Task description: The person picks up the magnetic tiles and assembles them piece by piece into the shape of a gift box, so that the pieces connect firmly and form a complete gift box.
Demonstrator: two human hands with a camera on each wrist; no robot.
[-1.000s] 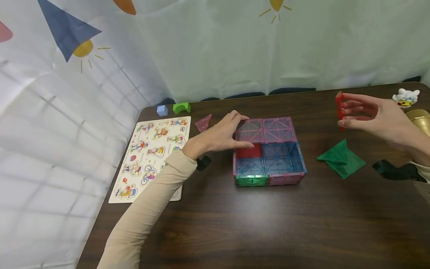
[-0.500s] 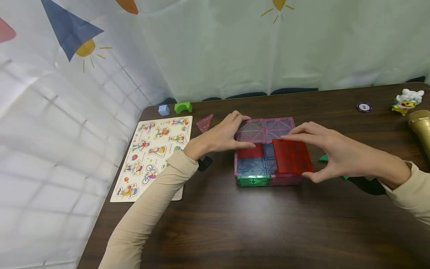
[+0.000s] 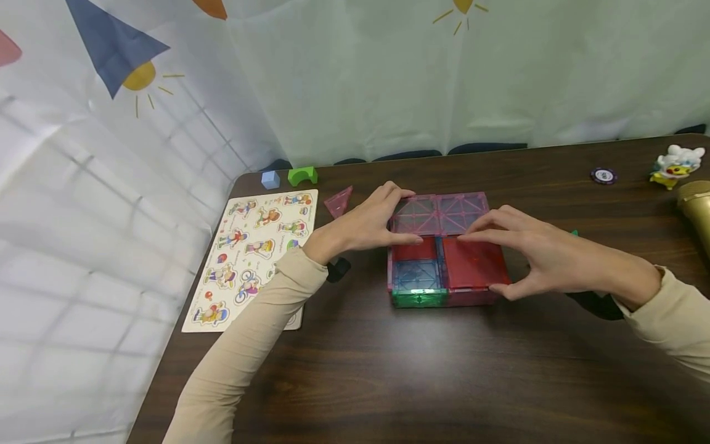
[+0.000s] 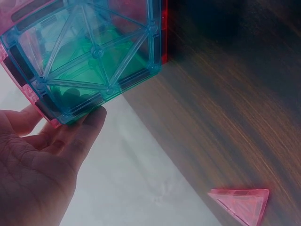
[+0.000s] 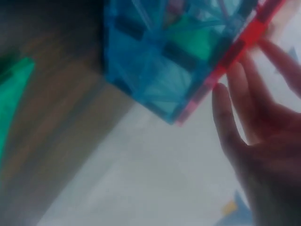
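Note:
A low box of see-through magnetic tiles point(image 3: 418, 298), in blue, pink, green and red, sits mid-table. My left hand point(image 3: 368, 222) holds its back left corner, thumb along the left side; the left wrist view shows fingertips against the box wall point(image 4: 96, 52). Over the front right part lies a red square magnetic tile point(image 3: 477, 264), level or nearly so. My right hand point(image 3: 535, 254) pinches this tile between thumb and fingers at its right side. Two pink-framed tiles point(image 3: 461, 213) cover the back. The front left part stays uncovered, with a blue tile point(image 3: 416, 275) inside.
Left of the box lie a pink triangular tile point(image 3: 339, 202) and a picture puzzle board point(image 3: 249, 265). Blue point(image 3: 270, 180) and green point(image 3: 302, 176) blocks stand behind. A green tile piece point(image 5: 14, 94) is mostly hidden by my right arm. A poker chip point(image 3: 603, 176), figurine point(image 3: 675, 166) and gold object point(image 3: 696, 209) stand right.
My right hand has brought the red tile leftward from the right side of the table and lowered it, from tilted to flatter, onto the box. My left hand has stayed in place.

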